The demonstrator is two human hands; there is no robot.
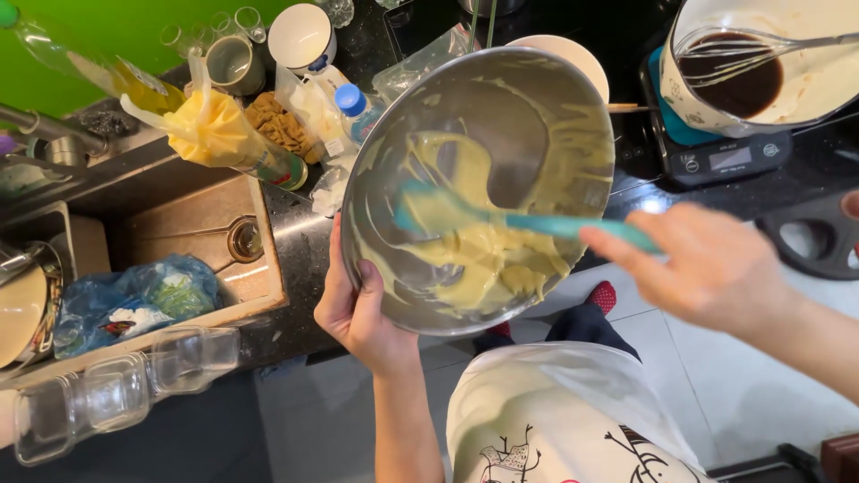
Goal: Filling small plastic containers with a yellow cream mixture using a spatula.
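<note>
My left hand (353,309) grips the near rim of a tilted steel mixing bowl (537,98), held in the air in front of the dark counter. Pale yellow batter (488,255) is smeared over the bowl's inside and pooled at its lower side. My right hand (707,264) holds the handle of a teal spatula (447,210), whose blade lies in the batter. A white apron with a black drawing (555,420) covers my front below the bowl.
A white bowl of dark mixture with a whisk (752,63) stands on a kitchen scale (725,156) at the top right. On the left, a sink (197,237) holds a blue plastic bag. Bottles, cups and a yellow glove (210,130) crowd the counter behind it. Clear containers (116,389) line the sink's front edge.
</note>
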